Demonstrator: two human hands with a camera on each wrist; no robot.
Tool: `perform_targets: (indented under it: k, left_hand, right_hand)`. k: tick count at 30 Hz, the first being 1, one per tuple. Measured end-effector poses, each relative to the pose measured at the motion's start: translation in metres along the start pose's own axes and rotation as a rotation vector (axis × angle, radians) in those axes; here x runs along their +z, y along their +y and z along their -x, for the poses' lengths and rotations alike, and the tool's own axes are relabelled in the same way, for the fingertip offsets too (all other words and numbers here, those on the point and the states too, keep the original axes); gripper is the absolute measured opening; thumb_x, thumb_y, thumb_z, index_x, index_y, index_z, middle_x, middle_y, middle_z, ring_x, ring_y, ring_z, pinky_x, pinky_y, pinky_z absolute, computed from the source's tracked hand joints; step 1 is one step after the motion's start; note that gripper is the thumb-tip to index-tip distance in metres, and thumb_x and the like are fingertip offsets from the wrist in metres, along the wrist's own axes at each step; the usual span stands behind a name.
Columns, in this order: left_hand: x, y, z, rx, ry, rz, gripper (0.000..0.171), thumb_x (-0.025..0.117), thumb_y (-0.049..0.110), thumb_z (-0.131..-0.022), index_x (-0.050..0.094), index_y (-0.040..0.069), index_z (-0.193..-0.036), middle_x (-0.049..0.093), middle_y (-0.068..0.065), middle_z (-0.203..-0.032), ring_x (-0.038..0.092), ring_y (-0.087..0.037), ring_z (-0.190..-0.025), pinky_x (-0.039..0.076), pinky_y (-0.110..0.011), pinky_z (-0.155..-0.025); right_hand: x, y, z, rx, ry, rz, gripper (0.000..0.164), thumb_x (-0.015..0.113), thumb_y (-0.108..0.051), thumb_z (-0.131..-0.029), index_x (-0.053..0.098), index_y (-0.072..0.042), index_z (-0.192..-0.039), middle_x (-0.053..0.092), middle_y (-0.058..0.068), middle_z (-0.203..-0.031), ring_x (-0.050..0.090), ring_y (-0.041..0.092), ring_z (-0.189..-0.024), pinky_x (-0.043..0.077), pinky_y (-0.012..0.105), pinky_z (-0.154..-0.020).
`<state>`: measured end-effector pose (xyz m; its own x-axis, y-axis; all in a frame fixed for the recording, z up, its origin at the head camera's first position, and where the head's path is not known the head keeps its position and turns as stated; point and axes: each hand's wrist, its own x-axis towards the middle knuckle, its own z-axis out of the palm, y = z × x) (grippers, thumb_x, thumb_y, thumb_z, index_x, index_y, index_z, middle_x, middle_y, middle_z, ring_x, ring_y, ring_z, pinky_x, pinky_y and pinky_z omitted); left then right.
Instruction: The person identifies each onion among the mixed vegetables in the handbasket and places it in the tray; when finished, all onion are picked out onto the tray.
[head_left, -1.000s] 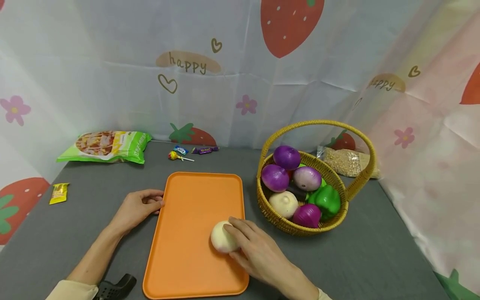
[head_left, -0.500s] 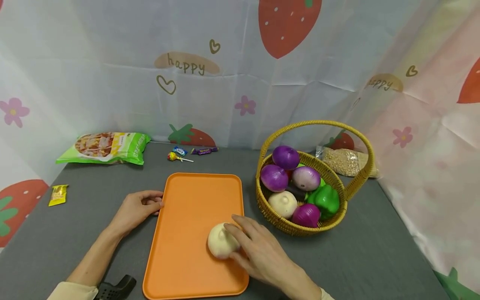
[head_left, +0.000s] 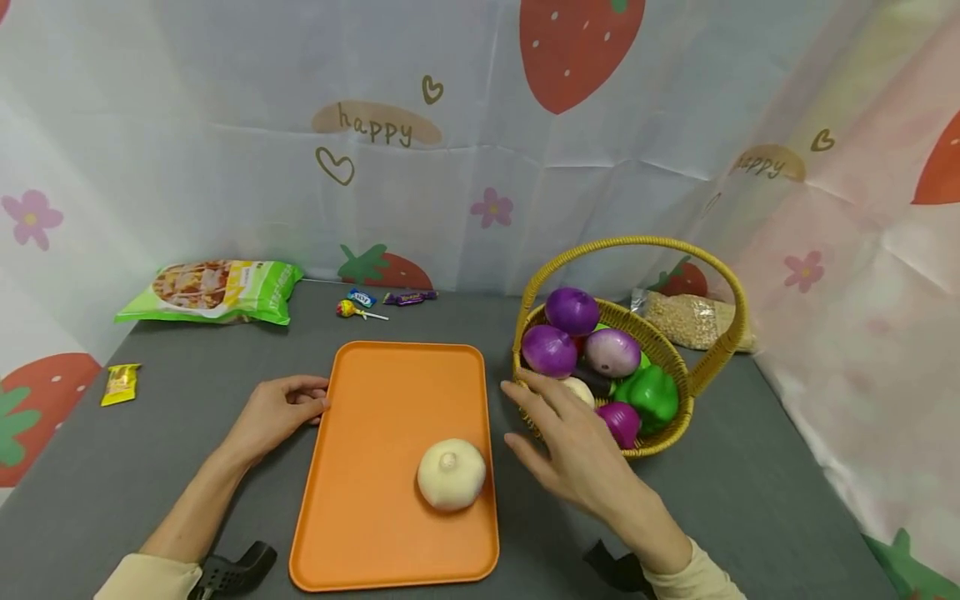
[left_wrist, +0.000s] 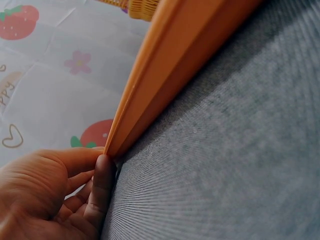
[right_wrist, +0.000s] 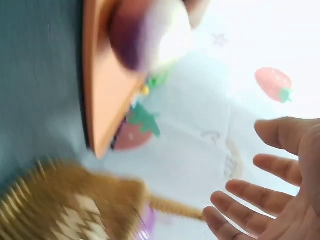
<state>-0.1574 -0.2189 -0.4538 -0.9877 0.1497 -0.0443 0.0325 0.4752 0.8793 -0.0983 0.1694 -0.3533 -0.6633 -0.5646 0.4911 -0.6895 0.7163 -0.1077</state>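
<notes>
On the right half of the orange tray [head_left: 390, 400] sits a cream garlic bulb [head_left: 451, 475], its stubby tip up; the right wrist view shows purple on its underside. My left hand [head_left: 277, 417] pinches the tray's left rim between thumb and forefinger, as the left wrist view shows [left_wrist: 60, 190]. Right of the tray, my right hand [head_left: 581, 446] holds nothing, its fingers spread and overlapping the near left side of the wicker basket [head_left: 667, 454]. Inside the basket are purple onions [head_left: 549, 350], a green bell pepper [head_left: 649, 397] and another cream bulb [head_left: 580, 392], partly hidden by the hand.
The basket's tall handle [head_left: 637, 242] arches over it. Behind it lies a bag of grain [head_left: 690, 321]. A green snack bag [head_left: 217, 292], a lollipop [head_left: 347, 308] and wrapped candies [head_left: 410, 297] lie along the back. A yellow packet [head_left: 121, 384] is at far left.
My right hand has let go of the garlic bulb, leaving it on the tray, and moved up and right to the basket. My left hand has stayed at the tray's rim.
</notes>
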Motion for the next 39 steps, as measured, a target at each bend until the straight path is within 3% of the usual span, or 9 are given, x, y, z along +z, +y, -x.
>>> perform_targets:
  k: [4,7,15,21,31,39]
  left_hand:
    - [0.0,-0.001,-0.001,-0.003,0.003,0.004,0.043,0.066,0.022,-0.094,0.06,-0.004,-0.129,0.068,-0.019,-0.106,0.065,-0.003,-0.078,0.057,-0.022,-0.069]
    - [0.0,0.0,-0.001,-0.005,-0.002,0.009,0.043,0.065,0.021,-0.095,0.059,-0.004,-0.129,0.068,-0.02,-0.106,0.065,-0.003,-0.078,0.057,-0.022,-0.069]
    - [-0.001,0.0,0.0,-0.015,-0.009,-0.008,0.044,0.065,0.024,-0.095,0.059,-0.003,-0.13,0.068,-0.018,-0.106,0.065,-0.004,-0.078,0.057,-0.022,-0.07]
    - [-0.001,0.001,0.0,-0.008,-0.006,-0.022,0.043,0.065,0.023,-0.095,0.06,-0.003,-0.129,0.068,-0.018,-0.106,0.065,-0.004,-0.078,0.056,-0.022,-0.069]
    - [-0.001,0.002,0.0,-0.024,-0.007,0.0,0.042,0.065,0.02,-0.095,0.059,-0.003,-0.13,0.067,-0.019,-0.107,0.065,-0.003,-0.079,0.057,-0.022,-0.07]
    - [0.0,0.0,-0.001,-0.03,-0.003,0.005,0.041,0.064,0.015,-0.095,0.058,-0.006,-0.13,0.067,-0.02,-0.106,0.065,-0.003,-0.078,0.057,-0.021,-0.07]
  right_hand:
    - [-0.018,0.024,-0.023,0.018,0.039,0.018,0.05,0.074,-0.023,-0.086,0.059,-0.01,-0.132,0.058,0.011,-0.135,0.058,0.029,-0.12,0.054,0.045,-0.093]
    - [-0.026,0.043,-0.039,0.059,0.009,0.048,0.048,0.073,-0.022,-0.086,0.059,-0.009,-0.131,0.058,0.014,-0.133,0.059,0.031,-0.119,0.055,0.047,-0.089]
    - [-0.019,0.078,-0.059,0.27,-0.283,0.129,0.054,0.067,-0.034,-0.091,0.053,-0.011,-0.138,0.057,0.018,-0.132,0.059,0.035,-0.117,0.053,0.052,-0.09]
    - [-0.008,0.087,-0.058,0.275,-0.443,0.173,0.059,0.067,-0.043,-0.09,0.053,-0.012,-0.139,0.058,0.021,-0.12,0.064,0.034,-0.093,0.055,0.048,-0.071]
    - [-0.005,0.087,-0.061,0.27,-0.466,0.149,0.064,0.077,-0.037,-0.084,0.053,-0.011,-0.138,0.058,0.022,-0.119,0.067,0.031,-0.085,0.057,0.045,-0.068]
    - [-0.003,0.086,-0.06,0.258,-0.453,0.154,0.056,0.072,-0.031,-0.086,0.055,-0.009,-0.134,0.061,0.022,-0.115,0.067,0.03,-0.082,0.056,0.044,-0.064]
